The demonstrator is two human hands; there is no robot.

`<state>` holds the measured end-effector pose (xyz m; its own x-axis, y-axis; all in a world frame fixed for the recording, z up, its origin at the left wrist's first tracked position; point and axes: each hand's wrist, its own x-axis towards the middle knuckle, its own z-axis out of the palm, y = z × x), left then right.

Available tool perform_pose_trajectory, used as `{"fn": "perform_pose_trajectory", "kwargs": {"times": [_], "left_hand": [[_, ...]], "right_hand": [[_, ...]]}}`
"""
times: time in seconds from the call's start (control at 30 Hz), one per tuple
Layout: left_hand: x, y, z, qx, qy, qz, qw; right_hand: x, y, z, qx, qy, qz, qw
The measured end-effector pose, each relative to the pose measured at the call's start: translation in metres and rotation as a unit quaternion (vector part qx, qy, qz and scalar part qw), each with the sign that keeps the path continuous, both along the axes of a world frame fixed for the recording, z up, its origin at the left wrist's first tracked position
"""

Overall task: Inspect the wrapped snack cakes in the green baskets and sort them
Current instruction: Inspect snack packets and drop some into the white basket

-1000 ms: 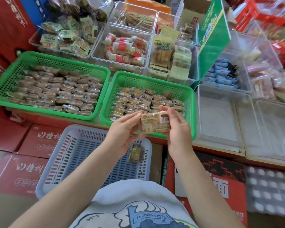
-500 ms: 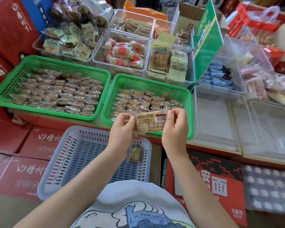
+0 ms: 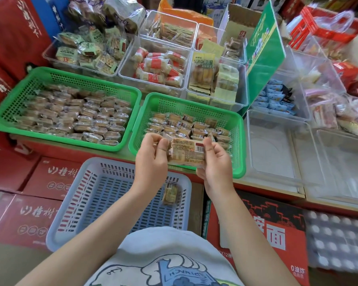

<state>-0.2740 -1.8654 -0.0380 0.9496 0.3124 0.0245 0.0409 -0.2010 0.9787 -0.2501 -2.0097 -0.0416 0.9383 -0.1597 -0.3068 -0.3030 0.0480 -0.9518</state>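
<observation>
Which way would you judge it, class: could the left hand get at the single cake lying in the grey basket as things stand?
Probably yes, once freed. The left hand pinches one end of the held cake, but the grey basket is open-topped just below it, and nothing covers the single cake.

So I've got two baskets side by side on the shelf, the left basket packed with snack cakes and the right basket about half full, with a row of clear bins of other snacks right behind them. Empty-looking clear tubs sit to the right, and a lower slotted basket sits in front on cartons, one cake inside. I'm holding one wrapped cake between my left hand and right hand, over the right basket's near edge.
</observation>
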Motion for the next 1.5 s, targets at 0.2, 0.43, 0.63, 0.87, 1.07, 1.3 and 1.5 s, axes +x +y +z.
{"fn": "perform_pose_trajectory", "kwargs": {"times": [0.2, 0.43, 0.63, 0.87, 1.07, 1.3, 1.5], "left_hand": [[0.016, -0.001, -0.023, -0.113, 0.1, 0.023, 0.988], [0.035, 0.01, -0.046, -0.263, 0.188, -0.122, 0.938], [0.063, 0.017, -0.065, -0.416, 0.304, -0.125, 0.848], [0.09, 0.017, -0.09, -0.393, 0.329, -0.077, 0.855], [0.097, 0.019, -0.118, 0.031, 0.271, -0.084, 0.958], [0.081, 0.035, -0.159, 0.456, 0.169, -0.335, 0.807], [0.08, 0.038, -0.166, 0.46, 0.162, -0.324, 0.811]], "right_hand": [[0.014, 0.004, -0.019, 0.12, 0.097, -0.041, 0.987], [0.034, -0.009, -0.037, 0.116, 0.115, -0.093, 0.982], [0.056, -0.018, -0.045, 0.025, 0.09, 0.001, 0.996], [0.083, -0.027, -0.07, -0.098, 0.154, 0.157, 0.971], [0.098, -0.031, -0.088, -0.156, 0.134, 0.182, 0.962], [0.1, -0.036, -0.109, -0.309, 0.047, 0.273, 0.91], [0.096, -0.009, -0.126, -0.473, -0.085, 0.386, 0.788]]}}
